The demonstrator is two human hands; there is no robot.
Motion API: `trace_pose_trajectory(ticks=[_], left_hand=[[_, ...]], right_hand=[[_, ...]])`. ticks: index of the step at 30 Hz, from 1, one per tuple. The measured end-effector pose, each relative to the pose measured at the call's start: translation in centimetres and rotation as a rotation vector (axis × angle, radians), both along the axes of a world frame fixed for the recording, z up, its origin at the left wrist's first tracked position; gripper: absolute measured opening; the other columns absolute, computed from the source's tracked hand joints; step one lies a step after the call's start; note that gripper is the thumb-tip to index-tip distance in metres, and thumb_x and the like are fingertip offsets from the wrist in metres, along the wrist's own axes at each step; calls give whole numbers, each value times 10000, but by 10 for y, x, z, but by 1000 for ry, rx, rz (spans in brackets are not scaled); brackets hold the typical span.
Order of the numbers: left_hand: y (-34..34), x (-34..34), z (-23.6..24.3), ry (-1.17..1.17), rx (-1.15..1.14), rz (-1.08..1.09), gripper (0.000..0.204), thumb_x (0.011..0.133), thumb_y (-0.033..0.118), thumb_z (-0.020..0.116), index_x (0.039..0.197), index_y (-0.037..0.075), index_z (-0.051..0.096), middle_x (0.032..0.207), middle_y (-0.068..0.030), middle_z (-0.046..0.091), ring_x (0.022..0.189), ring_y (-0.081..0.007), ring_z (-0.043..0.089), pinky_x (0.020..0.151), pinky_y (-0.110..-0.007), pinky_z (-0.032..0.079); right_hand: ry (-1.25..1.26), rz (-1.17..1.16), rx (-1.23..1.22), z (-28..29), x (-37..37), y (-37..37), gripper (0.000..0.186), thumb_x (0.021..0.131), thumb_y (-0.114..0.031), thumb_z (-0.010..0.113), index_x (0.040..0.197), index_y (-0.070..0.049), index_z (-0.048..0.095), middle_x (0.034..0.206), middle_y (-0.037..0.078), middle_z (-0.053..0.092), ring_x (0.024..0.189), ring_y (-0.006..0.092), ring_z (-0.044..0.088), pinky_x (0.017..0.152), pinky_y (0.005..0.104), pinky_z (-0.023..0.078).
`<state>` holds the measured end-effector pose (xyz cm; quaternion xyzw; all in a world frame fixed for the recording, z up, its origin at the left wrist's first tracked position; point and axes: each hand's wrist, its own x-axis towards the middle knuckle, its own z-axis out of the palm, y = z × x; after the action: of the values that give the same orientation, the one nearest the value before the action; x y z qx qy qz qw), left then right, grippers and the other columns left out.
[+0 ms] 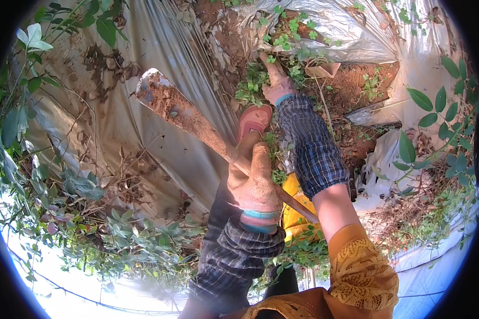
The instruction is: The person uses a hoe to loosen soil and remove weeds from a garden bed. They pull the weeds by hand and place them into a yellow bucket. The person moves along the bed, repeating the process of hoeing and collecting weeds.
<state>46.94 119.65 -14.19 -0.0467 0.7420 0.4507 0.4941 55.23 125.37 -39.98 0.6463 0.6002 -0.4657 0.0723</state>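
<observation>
My left hand (255, 183), in a soil-stained glove with a striped cuff, is closed round a small digging spade. The spade (189, 118) has a long, narrow blade caked with reddish soil, pointing up and left, and its wooden handle slants down to the right behind my wrist. Farther out, my right hand (277, 85) reaches down among low green weeds (253, 84), also gloved. One finger stretches forward at the plants; the other fingers are partly hidden. Just below the weeds shows a reddish shoe (255, 119).
Silvery plastic sheeting (170, 58) covers the ground on the left, with more sheeting (351, 40) at the top. Bare reddish soil (351, 95) lies right of my right hand. Leafy shrubs (16, 122) and branches (442, 117) flank both sides. A yellow item (295, 199) sits between my arms.
</observation>
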Motion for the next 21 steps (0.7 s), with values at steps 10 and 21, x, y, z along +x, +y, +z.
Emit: trace_pose_trajectory(ticks=[10,21], left_hand=[[4,0,0,0,-44,1,260,870,139,648,1092,10,612,893,-25,619,746,-107,591,610,-249,519],[9,1,-1,38,-69,76,289,866,154,662,1112,24,583,964,-71,612,785,-178,632,662,-324,564]], right_hand=[[-98,723,-58,18,-10,35,663,846,-89,469,1463,-200,255,1521,122,244,1180,299,531,949,412,470],[-22,538,-205,11,-25,46,308,830,-214,510,1095,-79,589,1030,169,652,954,339,631,821,444,520]])
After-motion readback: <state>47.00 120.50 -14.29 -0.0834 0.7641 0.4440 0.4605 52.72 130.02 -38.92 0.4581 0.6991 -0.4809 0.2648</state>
